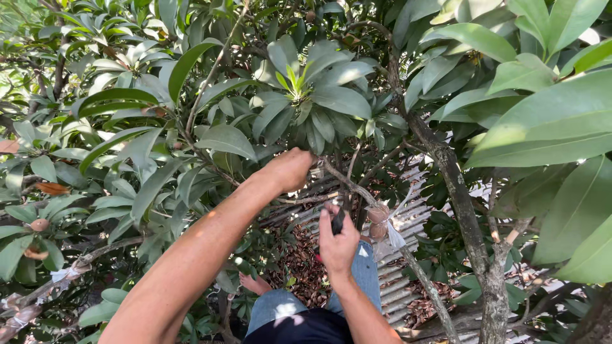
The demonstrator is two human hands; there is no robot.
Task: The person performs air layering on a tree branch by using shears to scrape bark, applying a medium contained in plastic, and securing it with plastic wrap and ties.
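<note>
I look down through a leafy tree. My left hand (290, 169) is closed around a thin branch (344, 181) just below a cluster of green leaves (306, 95). My right hand (338, 242) grips a dark-handled tool (338, 220), held up against the same branch. Just right of the tool, the branch carries a brownish wrapped bundle (378, 220) tied with clear plastic strips. The tool's tip is hidden behind my fingers and the branch.
A thick grey trunk (468, 223) runs down at right. Corrugated metal sheeting (395, 267) and dry brown leaves (303, 261) lie below. My jeans-clad legs and a bare foot (255, 283) show underneath. Another wrapped branch (60, 274) sits at left.
</note>
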